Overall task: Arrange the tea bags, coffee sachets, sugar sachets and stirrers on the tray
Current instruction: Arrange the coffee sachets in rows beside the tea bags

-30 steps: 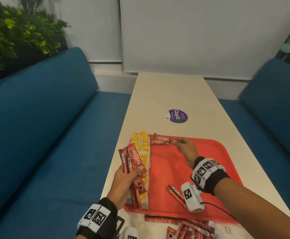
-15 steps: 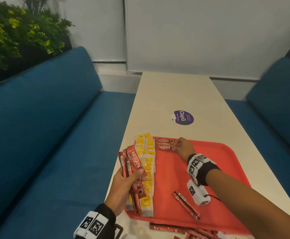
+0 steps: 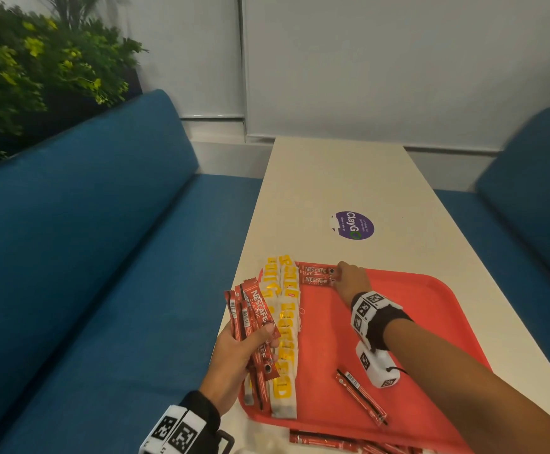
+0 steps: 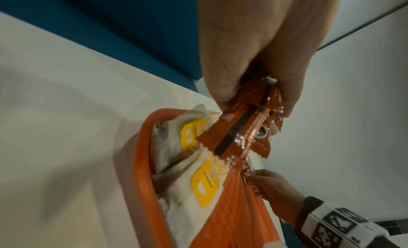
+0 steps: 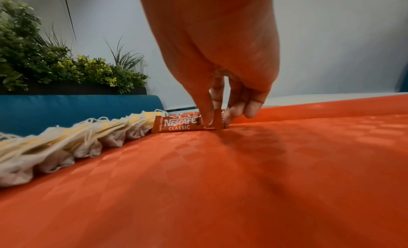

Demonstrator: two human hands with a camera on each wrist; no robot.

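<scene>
Several loose coffee sachets (image 3: 329,440) lie on the table (image 3: 339,178) at the near edge of the red tray (image 3: 430,326). Above the tray's left rim, the left hand (image 3: 234,362) grips a bundle of coffee sachets (image 3: 254,319) over the row of tea bags (image 3: 283,339). Farther off, the right hand (image 3: 352,283) pinches the end of a sachet (image 5: 181,126) lying at the tray's far left corner, beside another.

My right hand (image 5: 220,63) pinches a coffee sachet (image 5: 187,124) on red tray (image 5: 243,182), just beside tea bags (image 5: 77,140).
</scene>
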